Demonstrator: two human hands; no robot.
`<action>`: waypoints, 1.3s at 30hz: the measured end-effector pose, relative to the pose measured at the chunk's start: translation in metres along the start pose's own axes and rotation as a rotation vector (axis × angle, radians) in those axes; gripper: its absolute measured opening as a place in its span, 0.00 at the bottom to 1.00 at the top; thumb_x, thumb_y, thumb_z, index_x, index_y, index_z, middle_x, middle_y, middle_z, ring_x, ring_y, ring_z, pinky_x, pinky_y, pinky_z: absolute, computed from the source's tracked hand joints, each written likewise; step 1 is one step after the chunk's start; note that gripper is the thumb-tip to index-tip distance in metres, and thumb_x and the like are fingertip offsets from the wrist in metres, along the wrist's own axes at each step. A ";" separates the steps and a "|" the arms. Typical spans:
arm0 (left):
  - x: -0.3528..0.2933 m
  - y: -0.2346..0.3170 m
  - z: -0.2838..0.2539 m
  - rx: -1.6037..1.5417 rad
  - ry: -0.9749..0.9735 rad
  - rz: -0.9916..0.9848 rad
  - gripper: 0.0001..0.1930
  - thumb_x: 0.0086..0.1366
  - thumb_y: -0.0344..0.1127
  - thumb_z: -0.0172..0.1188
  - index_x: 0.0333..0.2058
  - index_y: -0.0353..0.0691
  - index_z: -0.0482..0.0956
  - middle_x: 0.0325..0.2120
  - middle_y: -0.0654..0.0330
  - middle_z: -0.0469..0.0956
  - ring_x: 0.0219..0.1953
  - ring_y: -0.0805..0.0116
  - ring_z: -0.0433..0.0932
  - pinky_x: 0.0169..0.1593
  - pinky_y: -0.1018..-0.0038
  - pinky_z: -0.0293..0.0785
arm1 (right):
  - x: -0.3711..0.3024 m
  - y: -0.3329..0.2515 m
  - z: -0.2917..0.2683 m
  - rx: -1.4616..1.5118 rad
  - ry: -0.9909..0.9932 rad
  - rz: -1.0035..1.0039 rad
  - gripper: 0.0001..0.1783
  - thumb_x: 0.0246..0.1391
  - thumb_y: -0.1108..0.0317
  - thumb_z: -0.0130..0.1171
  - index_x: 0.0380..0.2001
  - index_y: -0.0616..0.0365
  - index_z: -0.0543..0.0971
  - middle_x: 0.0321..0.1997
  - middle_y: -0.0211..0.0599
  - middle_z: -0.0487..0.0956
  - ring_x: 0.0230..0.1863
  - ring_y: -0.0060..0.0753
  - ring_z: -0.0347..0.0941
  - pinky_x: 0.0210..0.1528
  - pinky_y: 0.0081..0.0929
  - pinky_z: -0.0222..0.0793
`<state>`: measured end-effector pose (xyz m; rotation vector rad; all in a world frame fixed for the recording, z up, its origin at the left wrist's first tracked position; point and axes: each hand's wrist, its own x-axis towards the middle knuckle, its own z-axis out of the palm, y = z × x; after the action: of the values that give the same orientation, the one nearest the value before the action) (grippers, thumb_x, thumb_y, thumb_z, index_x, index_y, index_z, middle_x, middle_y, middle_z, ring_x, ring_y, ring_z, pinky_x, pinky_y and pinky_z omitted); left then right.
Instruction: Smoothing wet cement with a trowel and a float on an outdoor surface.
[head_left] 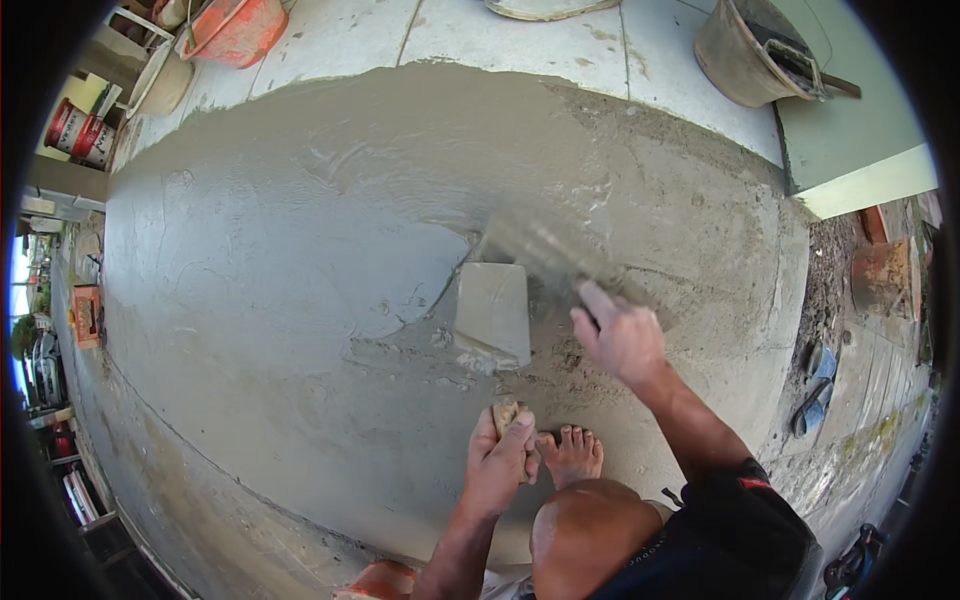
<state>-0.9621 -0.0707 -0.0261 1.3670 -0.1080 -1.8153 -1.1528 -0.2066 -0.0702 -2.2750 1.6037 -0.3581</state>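
My left hand (500, 455) is closed around a wooden handle, low in the middle of the view. Just ahead of it a flat, nearly square trowel blade (493, 305) is coated with grey mortar, and wet lumps cling to its near edge. My right hand (622, 338) grips a finishing trowel (545, 245) whose long blade is smeared by motion, so its exact contact with the floor cannot be told. Wet cement (300, 250) spreads beneath both tools, smooth and shiny to the left. Rougher grey floor (690, 220) lies to the right of the right hand.
Pale tiles (480, 45) border the cement at the far side. An orange tub (237, 32) stands far left, a grey bucket (745, 55) far right beside a pale wall base (860, 150). Blue sandals (818, 390) lie to the right. My bare foot (572, 455) rests close to the left hand.
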 end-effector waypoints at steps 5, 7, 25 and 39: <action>-0.021 0.010 -0.032 0.014 0.123 0.078 0.08 0.73 0.38 0.55 0.40 0.42 0.67 0.25 0.66 0.69 0.17 0.77 0.68 0.18 0.79 0.63 | 0.013 -0.009 -0.007 0.076 0.173 -0.014 0.22 0.58 0.57 0.60 0.55 0.46 0.78 0.35 0.41 0.84 0.28 0.46 0.82 0.27 0.43 0.80; -0.020 0.013 -0.046 0.009 0.146 0.078 0.08 0.73 0.38 0.56 0.40 0.42 0.67 0.25 0.66 0.69 0.16 0.77 0.68 0.18 0.79 0.63 | 0.004 -0.028 0.000 0.116 0.070 -0.164 0.22 0.59 0.56 0.59 0.56 0.46 0.77 0.36 0.41 0.85 0.28 0.46 0.82 0.28 0.43 0.80; -0.097 -0.032 -0.164 0.128 0.588 0.144 0.09 0.71 0.39 0.58 0.37 0.43 0.69 0.20 0.66 0.68 0.14 0.77 0.66 0.16 0.79 0.63 | 0.046 0.093 0.005 0.382 0.297 0.264 0.24 0.64 0.59 0.51 0.61 0.53 0.73 0.21 0.36 0.77 0.16 0.25 0.72 0.17 0.26 0.70; -0.119 -0.042 -0.174 0.122 0.617 0.148 0.09 0.70 0.38 0.60 0.35 0.43 0.70 0.20 0.67 0.69 0.14 0.78 0.66 0.18 0.80 0.62 | 0.111 -0.059 0.058 0.345 -0.575 -0.248 0.26 0.61 0.53 0.54 0.60 0.50 0.72 0.35 0.46 0.82 0.30 0.46 0.80 0.35 0.41 0.77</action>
<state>-0.8359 0.1033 -0.0280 1.8922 0.0080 -1.2178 -1.0423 -0.2852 -0.0976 -2.0525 0.9034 -0.0203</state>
